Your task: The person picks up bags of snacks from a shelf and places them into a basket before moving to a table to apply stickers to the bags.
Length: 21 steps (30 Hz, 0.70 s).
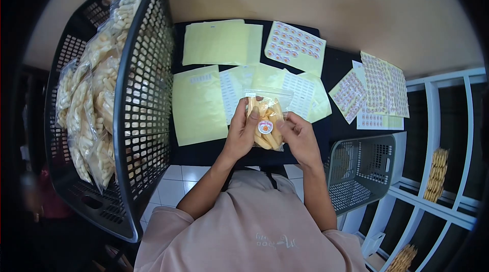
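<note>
A clear zip bag [272,137] of pale yellow stick-shaped snacks is held upright in front of my chest, above the dark table's near edge. A round white sticker with an orange and red print [265,127] sits on its front. My left hand [243,128] grips the bag's left side, thumb across the front. On the right side, my right hand [300,137] pinches the bag, its thumb near the sticker. Behind the bag lie sheets of small printed labels [299,91] and yellow backing paper [198,111].
A large dark basket [145,83] full of bagged snacks [97,104] stands at the left. Round-sticker sheets [295,43] lie at the back, with more [382,83] at the right. A grey basket [356,170] sits at the lower right beside a white rack [433,206].
</note>
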Each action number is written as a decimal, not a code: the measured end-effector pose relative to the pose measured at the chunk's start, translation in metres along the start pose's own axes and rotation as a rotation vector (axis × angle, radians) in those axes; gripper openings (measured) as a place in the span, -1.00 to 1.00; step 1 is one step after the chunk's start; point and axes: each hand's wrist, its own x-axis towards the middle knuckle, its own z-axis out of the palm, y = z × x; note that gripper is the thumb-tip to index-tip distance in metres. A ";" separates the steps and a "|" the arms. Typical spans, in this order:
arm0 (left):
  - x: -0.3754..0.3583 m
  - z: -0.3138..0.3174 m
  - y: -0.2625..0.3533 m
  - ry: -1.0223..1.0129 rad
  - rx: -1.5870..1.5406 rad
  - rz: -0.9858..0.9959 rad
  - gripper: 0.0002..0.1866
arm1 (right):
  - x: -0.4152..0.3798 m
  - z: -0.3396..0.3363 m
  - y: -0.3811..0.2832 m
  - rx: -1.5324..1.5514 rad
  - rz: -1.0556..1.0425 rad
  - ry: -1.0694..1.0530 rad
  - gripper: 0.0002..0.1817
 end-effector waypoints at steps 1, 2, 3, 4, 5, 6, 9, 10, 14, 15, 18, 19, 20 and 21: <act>-0.001 0.008 -0.002 -0.017 0.005 -0.003 -0.65 | -0.005 -0.005 0.001 0.011 -0.008 0.013 -0.75; -0.004 0.016 -0.005 -0.015 0.073 0.007 -0.65 | -0.010 -0.008 0.004 -0.079 -0.091 0.034 -0.70; -0.007 0.026 -0.008 -0.015 0.140 0.018 -0.65 | -0.017 -0.013 0.007 -0.169 -0.171 0.060 -0.66; -0.009 0.034 -0.010 -0.040 0.145 0.014 -0.65 | -0.023 -0.022 0.009 -0.157 -0.179 0.082 -0.66; -0.011 0.041 -0.012 -0.095 0.197 -0.012 -0.65 | -0.029 -0.031 0.010 -0.128 -0.140 0.105 -0.62; -0.014 0.051 -0.015 -0.149 0.249 -0.040 -0.66 | -0.036 -0.042 0.012 -0.097 -0.100 0.127 -0.59; -0.025 0.087 -0.034 -0.224 0.245 -0.084 -0.67 | -0.062 -0.081 0.028 -0.054 -0.109 0.172 -0.60; -0.029 0.101 -0.041 -0.248 0.254 -0.093 -0.67 | -0.071 -0.095 0.032 -0.033 -0.114 0.174 -0.61; -0.053 0.153 -0.078 -0.340 0.334 -0.037 -0.72 | -0.112 -0.160 0.065 -0.071 -0.125 0.267 -0.55; -0.062 0.167 -0.085 -0.385 0.331 -0.109 -0.73 | -0.125 -0.176 0.071 -0.052 -0.117 0.291 -0.55; -0.091 0.205 -0.106 -0.417 0.216 -0.297 -0.73 | -0.169 -0.222 0.089 -0.096 -0.089 0.286 -0.47; -0.100 0.212 -0.115 -0.439 0.253 -0.348 -0.69 | -0.185 -0.237 0.095 -0.157 -0.106 0.367 -0.45; -0.108 0.217 -0.123 -0.460 0.292 -0.394 -0.66 | -0.200 -0.251 0.101 -0.219 -0.125 0.444 -0.42; -0.115 0.223 -0.131 -0.466 0.300 -0.408 -0.66 | -0.213 -0.265 0.108 -0.159 -0.136 0.531 -0.40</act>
